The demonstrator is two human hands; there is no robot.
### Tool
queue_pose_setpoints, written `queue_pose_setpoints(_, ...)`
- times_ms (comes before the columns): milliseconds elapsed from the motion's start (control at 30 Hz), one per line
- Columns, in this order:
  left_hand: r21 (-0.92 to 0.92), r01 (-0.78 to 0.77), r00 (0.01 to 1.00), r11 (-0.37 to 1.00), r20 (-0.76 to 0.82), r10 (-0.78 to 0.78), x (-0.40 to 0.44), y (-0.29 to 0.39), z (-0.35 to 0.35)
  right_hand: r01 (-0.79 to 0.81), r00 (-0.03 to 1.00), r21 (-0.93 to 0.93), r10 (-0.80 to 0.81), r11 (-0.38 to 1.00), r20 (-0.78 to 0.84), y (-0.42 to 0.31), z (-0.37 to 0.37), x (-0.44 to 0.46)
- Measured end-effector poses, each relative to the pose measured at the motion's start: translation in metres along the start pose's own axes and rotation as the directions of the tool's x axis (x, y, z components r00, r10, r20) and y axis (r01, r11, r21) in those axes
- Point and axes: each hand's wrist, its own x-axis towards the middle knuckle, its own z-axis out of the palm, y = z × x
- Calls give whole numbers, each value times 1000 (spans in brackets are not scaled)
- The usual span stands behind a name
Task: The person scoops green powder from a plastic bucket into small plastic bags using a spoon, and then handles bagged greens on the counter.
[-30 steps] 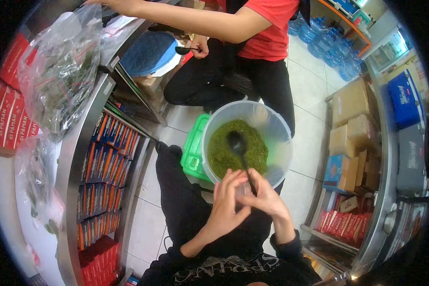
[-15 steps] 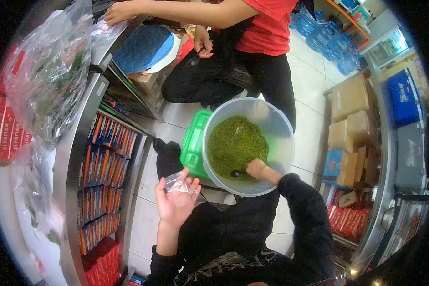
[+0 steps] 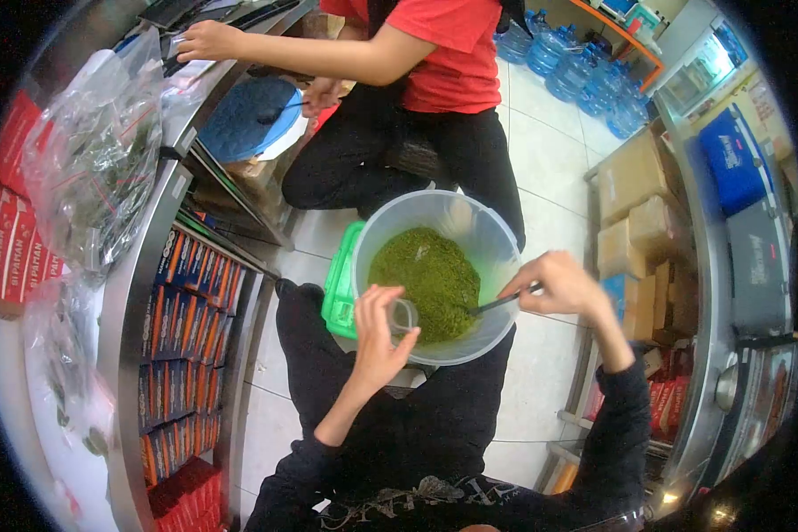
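A large translucent tub (image 3: 501, 239) stands between the two people, with a heap of green, finely cut material (image 3: 426, 275) inside. My left hand (image 3: 379, 341) is at the tub's near left rim, its fingers closed around a small clear round container (image 3: 402, 316). Over the right rim, my right hand (image 3: 554, 284) grips the handle of a dark spoon (image 3: 505, 301), whose bowl end dips into the green material and is hidden there. A green plastic lid or box (image 3: 340, 288) shows at the tub's left side.
Opposite sits a person in a red shirt (image 3: 457, 53), one hand on the left counter, the other holding a dark spoon over a blue round lid (image 3: 248, 120). Left stands a shelf of small boxes (image 3: 186, 328); plastic bags (image 3: 102, 168) lie above. Cartons (image 3: 634, 195) fill the right shelf.
My left hand has moved from beside the tub to its rim, now with a round container. My right hand has drawn back rightward from the green material, holding the spoon. The view has shifted slightly.
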Motion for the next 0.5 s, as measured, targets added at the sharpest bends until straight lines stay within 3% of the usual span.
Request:
queue_pose_setpoints(33, 40, -32, 998, 999, 50, 30, 2, 1, 7, 1, 1000, 1, -1, 1000, -14, -17, -18, -6)
queue_pose_setpoints(67, 46, -47, 998, 998, 52, 44, 4, 4, 14, 13, 997, -133, -22, 991, -69, -35, -32, -9)
queue_pose_setpoints(100, 5, -8, 998, 1000, 63, 8, 7, 8, 20, 14, 992, -268, -48, 963, -121, -46, -39, -10)
queue_pose_setpoints(233, -93, 74, 994, 993, 87, -66, 16, 15, 35, 7, 954, -486, -152, 874, -259, -66, -21, -10)
queue_pose_setpoints(333, -155, 80, 996, 985, 44, -74, 20, 10, 40, -56, 950, -470, -98, 881, -296, -70, 5, -15)
queue_pose_setpoints(400, -300, 111, 994, 948, 23, -109, 24, 7, 40, -45, 941, -459, -116, 888, -318, -68, 23, -24)
queue_pose_setpoints(500, -375, 43, 998, 926, -21, -55, 25, 6, 38, -74, 848, -251, -71, 965, -525, -73, 47, -39)
